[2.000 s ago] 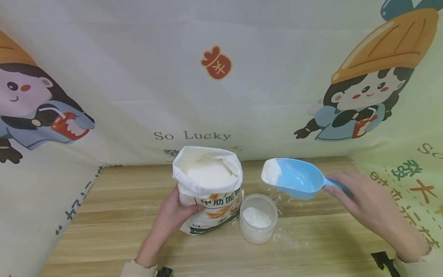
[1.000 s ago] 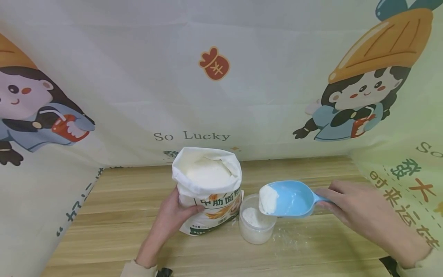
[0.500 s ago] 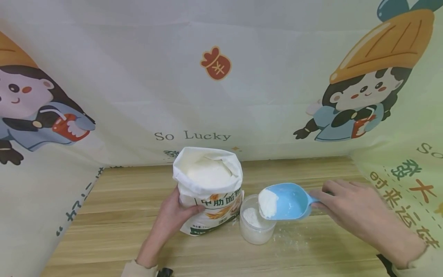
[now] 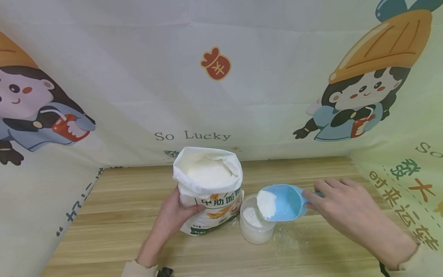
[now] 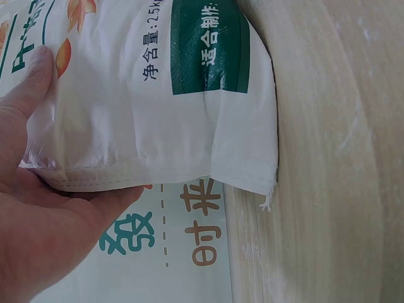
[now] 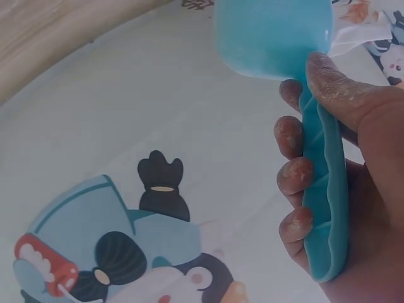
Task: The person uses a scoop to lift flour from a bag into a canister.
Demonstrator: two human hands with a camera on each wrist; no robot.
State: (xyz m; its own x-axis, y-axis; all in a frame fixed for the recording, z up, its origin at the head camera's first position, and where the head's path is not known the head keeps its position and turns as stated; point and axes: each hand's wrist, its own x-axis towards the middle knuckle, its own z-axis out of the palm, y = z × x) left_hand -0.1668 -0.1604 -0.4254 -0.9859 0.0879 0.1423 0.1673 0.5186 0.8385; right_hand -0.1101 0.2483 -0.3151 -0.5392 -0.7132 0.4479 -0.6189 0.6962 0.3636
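My right hand (image 4: 340,204) grips the handle of a blue scoop (image 4: 285,202), its fingers curled round it in the right wrist view. White flour (image 4: 266,204) lies at the scoop's front lip, over the right part of a clear round tub (image 4: 257,232) that also has flour in it. Left of the tub stands an upright white flour bag (image 4: 207,192), open at the top, with flour inside. My left hand (image 4: 174,215) holds the bag's left side, thumb on the printed front and fingers behind, as the left wrist view shows.
Spilled flour dusts the wooden tabletop (image 4: 332,242) right of the tub. A printed cloth (image 4: 263,92) rises behind the table and along both sides. The bag stands close to the tub's left side.
The scoop has come down and to the left, from above and right of the tub to over it, tilting lately. My left hand and the bag stay where they were.
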